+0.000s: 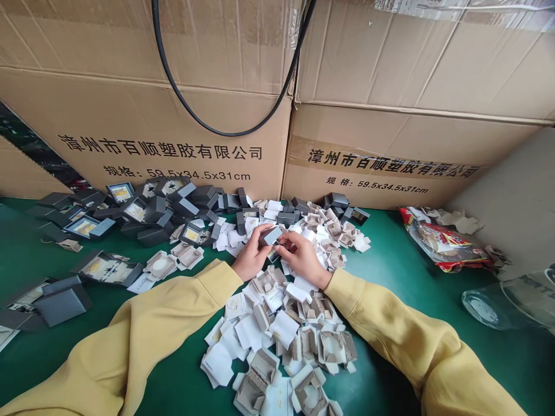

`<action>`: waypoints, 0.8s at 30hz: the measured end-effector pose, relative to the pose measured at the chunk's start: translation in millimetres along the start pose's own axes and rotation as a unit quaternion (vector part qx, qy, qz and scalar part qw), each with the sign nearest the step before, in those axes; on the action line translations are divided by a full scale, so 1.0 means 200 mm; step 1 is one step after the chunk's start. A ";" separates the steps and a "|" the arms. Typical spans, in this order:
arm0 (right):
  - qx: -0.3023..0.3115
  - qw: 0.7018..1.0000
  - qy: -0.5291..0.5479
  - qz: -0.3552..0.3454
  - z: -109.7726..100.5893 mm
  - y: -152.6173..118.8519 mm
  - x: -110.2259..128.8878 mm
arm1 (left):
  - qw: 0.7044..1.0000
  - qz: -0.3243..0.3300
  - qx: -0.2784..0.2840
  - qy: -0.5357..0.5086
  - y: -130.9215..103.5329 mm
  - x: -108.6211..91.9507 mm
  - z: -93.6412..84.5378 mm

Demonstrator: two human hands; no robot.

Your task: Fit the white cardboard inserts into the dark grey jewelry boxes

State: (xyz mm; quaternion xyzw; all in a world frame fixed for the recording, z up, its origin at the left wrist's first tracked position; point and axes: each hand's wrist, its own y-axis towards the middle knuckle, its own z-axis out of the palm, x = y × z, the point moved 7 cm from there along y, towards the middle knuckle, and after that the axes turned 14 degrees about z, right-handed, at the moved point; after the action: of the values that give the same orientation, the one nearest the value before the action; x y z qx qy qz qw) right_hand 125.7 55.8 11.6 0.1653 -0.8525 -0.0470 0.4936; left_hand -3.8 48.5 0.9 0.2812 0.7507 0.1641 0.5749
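Observation:
My left hand [255, 254] is wrapped round a small dark grey box [271, 236] near the middle of the view. My right hand [302, 257] touches the box's right side, its thumb and fingers pinched close together at the edge. Whatever lies inside the box is too small to tell. Below and around both hands spreads a pile of white and grey-brown folded card inserts [284, 329]. Many dark grey boxes [151, 211], some open, are heaped at the left and behind.
Large cardboard cartons [173, 115] stand along the back of the green table [381, 271]. A black cable [229, 134] hangs before them. At the right lie a red snack bag [448, 242] and a clear plastic container [485, 309].

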 end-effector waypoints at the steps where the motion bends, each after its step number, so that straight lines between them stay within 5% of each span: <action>1: 0.004 1.000 0.010 0.009 0.00 0.00 -0.01 | 1.000 0.002 -0.004 -0.002 0.00 0.00 0.00; 11: 0.035 0.999 0.029 0.002 0.01 0.01 0.00 | 0.999 0.005 0.012 0.042 -0.01 0.03 -0.01; 20: 0.031 0.999 0.010 0.028 0.02 0.00 -0.01 | 1.000 -0.016 0.022 -0.011 0.00 0.02 0.01; 24: 0.038 0.999 -0.016 0.025 0.03 0.00 0.01 | 0.995 0.014 0.072 -0.061 0.00 -0.04 0.05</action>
State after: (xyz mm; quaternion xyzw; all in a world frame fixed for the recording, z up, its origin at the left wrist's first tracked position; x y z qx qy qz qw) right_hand 120.4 54.5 10.1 0.1613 -0.8653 -0.0051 0.4746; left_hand 7.9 42.5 3.7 0.3420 0.7201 0.1002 0.5954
